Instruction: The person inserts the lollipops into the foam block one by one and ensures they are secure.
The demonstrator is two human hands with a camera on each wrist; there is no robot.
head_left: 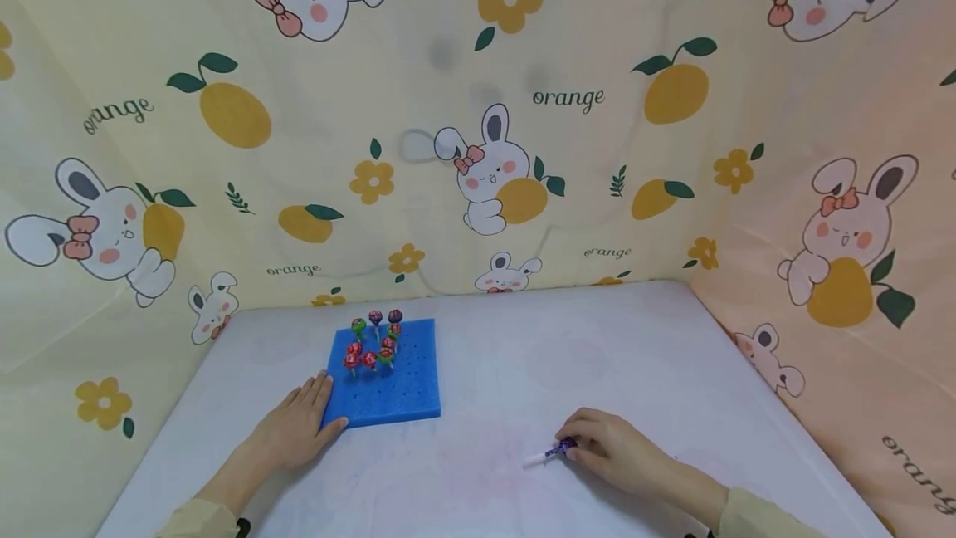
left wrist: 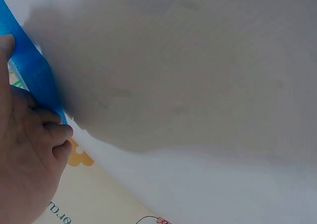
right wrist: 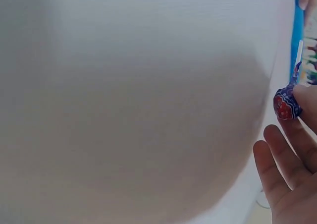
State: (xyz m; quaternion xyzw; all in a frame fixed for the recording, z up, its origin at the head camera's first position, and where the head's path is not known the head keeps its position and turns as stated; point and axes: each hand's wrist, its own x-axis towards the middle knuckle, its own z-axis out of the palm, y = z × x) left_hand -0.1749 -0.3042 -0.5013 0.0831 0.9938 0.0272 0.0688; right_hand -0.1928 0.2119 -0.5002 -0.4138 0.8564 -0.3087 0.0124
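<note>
A blue foam board with rows of small holes lies on the table's left half, also seen edge-on in the left wrist view. Several wrapped lollipops stand in it by their sticks, their wrappers red, green and purple. My left hand rests against the board's left side, fingers extended along the edge and thumb at the near left corner. Right of the board, my right hand pinches a purple-wrapped lollipop by its head between thumb and index finger. Its white stick points left, low over the table.
The white table meets a cream cloth printed with rabbits and oranges at its back and sides. The board sits left of the right hand, with a stretch of tabletop between them.
</note>
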